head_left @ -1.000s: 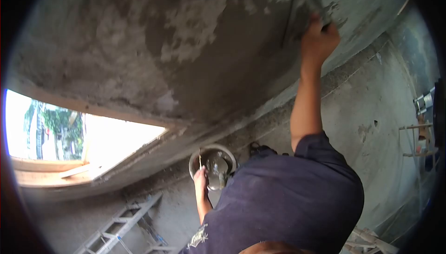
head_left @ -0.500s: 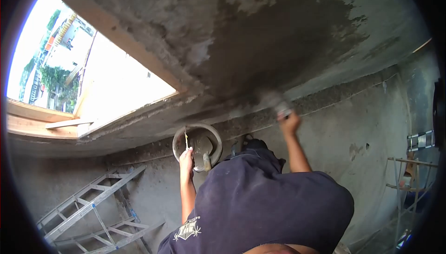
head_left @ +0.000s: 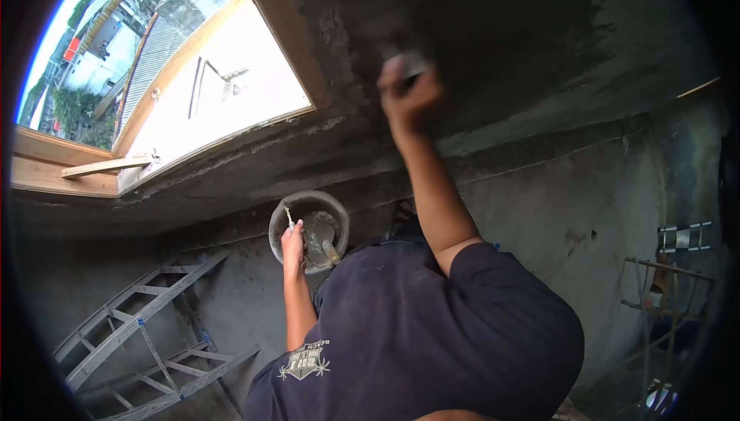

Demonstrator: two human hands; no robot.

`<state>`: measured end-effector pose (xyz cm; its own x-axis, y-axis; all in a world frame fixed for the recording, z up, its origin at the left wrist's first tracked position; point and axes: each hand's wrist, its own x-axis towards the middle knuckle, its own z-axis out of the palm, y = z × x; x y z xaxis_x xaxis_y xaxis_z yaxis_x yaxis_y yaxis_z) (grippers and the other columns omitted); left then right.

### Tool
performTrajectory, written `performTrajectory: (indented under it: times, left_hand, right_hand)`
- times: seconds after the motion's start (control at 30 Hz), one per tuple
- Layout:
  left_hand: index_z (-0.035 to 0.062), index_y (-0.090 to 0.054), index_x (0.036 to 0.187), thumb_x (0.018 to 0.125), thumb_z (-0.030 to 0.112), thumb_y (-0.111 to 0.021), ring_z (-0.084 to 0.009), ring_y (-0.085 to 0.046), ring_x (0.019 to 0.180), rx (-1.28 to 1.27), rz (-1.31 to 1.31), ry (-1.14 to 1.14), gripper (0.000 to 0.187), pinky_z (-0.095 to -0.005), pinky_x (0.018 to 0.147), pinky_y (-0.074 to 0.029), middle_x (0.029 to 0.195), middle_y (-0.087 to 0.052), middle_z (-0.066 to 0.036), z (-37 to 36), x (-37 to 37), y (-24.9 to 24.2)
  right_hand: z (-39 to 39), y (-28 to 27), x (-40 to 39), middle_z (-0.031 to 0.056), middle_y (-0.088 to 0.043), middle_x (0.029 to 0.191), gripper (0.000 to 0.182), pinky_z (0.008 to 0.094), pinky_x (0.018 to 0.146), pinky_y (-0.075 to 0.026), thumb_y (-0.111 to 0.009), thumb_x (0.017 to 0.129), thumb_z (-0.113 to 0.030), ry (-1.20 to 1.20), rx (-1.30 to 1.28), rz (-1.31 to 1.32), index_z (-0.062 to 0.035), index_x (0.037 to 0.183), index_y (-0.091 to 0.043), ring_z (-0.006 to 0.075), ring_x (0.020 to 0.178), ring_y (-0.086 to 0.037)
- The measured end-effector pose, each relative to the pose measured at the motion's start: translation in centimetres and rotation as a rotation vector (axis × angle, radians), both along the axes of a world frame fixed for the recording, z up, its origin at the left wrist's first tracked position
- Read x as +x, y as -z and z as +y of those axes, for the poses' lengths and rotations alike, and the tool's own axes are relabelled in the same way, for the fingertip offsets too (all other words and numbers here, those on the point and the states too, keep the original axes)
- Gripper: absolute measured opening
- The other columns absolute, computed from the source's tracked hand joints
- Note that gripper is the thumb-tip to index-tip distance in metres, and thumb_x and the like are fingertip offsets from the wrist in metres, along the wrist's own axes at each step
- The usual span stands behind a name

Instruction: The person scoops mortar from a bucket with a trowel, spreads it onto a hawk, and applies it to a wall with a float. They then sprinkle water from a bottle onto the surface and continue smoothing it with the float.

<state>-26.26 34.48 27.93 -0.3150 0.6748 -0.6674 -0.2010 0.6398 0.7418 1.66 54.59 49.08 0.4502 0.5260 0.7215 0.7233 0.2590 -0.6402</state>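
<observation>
My left hand (head_left: 292, 244) is closed around a thin, light-coloured stick-like piece (head_left: 288, 216) over the near-left rim of a round bucket (head_left: 344, 224). Inside the bucket is some grey material, and a pale rounded object (head_left: 331, 251) leans at its lower right side. My right hand (head_left: 411, 93) is raised against the dark, damp-looking wall patch (head_left: 493, 51). Its fingers are curled around a greyish tool (head_left: 415, 63), which is blurred by motion.
A wood-framed window opening (head_left: 279, 32) is at the upper left. One metal ladder (head_left: 127, 328) stands at the lower left. On the right are a metal frame (head_left: 671, 271) and a smaller ladder-like piece (head_left: 684, 238).
My right hand has moved up and to the left across the wall with its tool. The view has shifted; my left hand still holds the thin piece by the bucket.
</observation>
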Motion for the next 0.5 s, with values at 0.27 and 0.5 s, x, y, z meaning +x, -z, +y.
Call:
performTrajectory:
  times: [0.27, 0.5]
  left_hand:
    - [0.0124, -0.051, 0.069, 0.088, 0.034, -0.056, -0.0033, -0.028, 0.038, -0.031, -0.006, 0.014, 0.029, -0.0215, 0.036, -0.019, 0.049, -0.033, 0.008, -1.2, -3.4, -1.3]
    - [0.0124, -0.051, 0.069, 0.088, 0.034, -0.056, -0.0032, -0.027, 0.038, -0.026, 0.001, 0.091, 0.029, -0.0218, 0.036, -0.019, 0.05, -0.033, 0.009, -2.3, -4.2, -0.2]
  right_hand:
    - [-9.8, 20.9, 6.7, 0.0173, -0.063, 0.069, 0.044, 0.037, 0.059, -0.049, -0.067, 0.076, -0.042, -0.164, -0.122, 0.057, 0.0016, 0.079, -0.062, 0.0297, 0.063, -0.065]
    - [1.0, 1.2, 10.8, 0.0137, -0.062, 0.067, 0.039, 0.0336, 0.056, -0.044, -0.057, 0.09, -0.029, 0.133, 0.209, 0.551, 0.0088, 0.078, -0.058, 0.0172, 0.062, -0.058]
